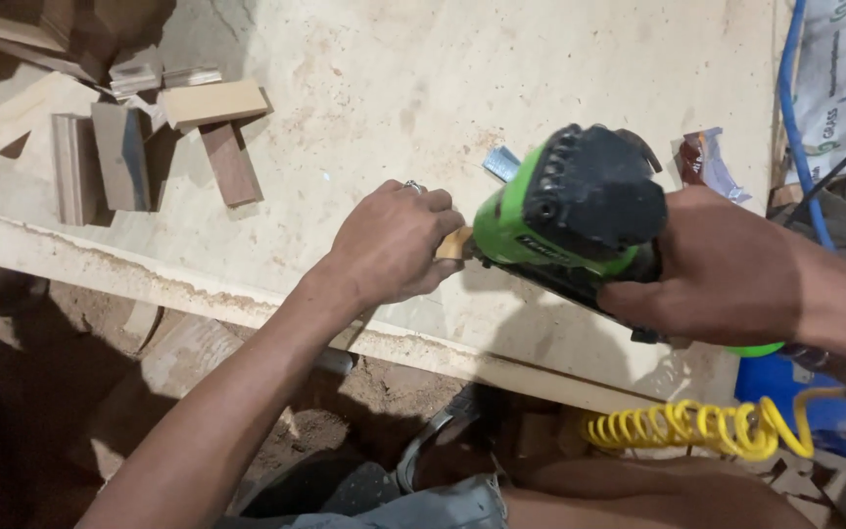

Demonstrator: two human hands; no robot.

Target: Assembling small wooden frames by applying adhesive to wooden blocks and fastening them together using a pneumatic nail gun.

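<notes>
- Plywood sheet [364,88] spreads pale under both your hands, its near edge running past your wrists.
- Nail gun [570,211], green with a black cap, sits in your right hand [727,269], fingers wrapped tight round its grip; its nose presses against the small block.
- Yellow coiled hose [697,428] hangs below that hand.
- Offcuts [119,147] lie well apart, far left on the sheet.
- Your left hand [394,245] is closed, pinching the small wooden block [454,244], which lies between your two hands, touching the gun.
</notes>
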